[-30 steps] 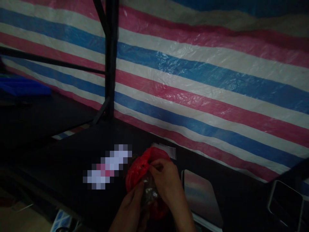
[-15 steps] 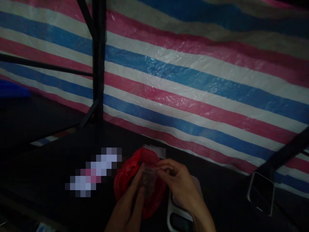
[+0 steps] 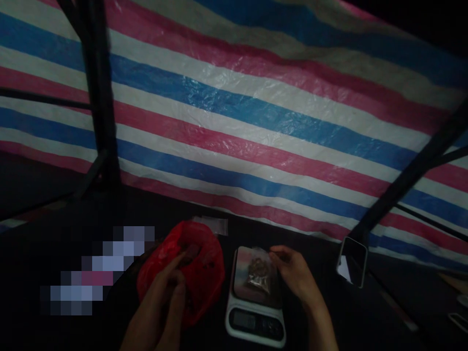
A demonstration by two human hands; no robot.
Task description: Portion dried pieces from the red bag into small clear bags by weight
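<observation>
A small clear plastic bag with small brownish contents lies on the pan of a white digital scale. The fingertips of my right hand pinch its upper right corner. Left of the scale stands a red plastic bag with its mouth open; what is inside is too dark to make out. My left hand is over the near left side of that red bag, fingers loosely bent and apart, with nothing visible in them.
Flat clear plastic packets lie behind the red bag. A phone leans near a dark slanted frame bar on the right. A blurred-out item is at left on the dark table. Striped plastic sheeting hangs behind.
The small clear bag went from between both hands above the red bag to the scale's pan, carried by my right hand. My left hand let go of it. The view swung right.
</observation>
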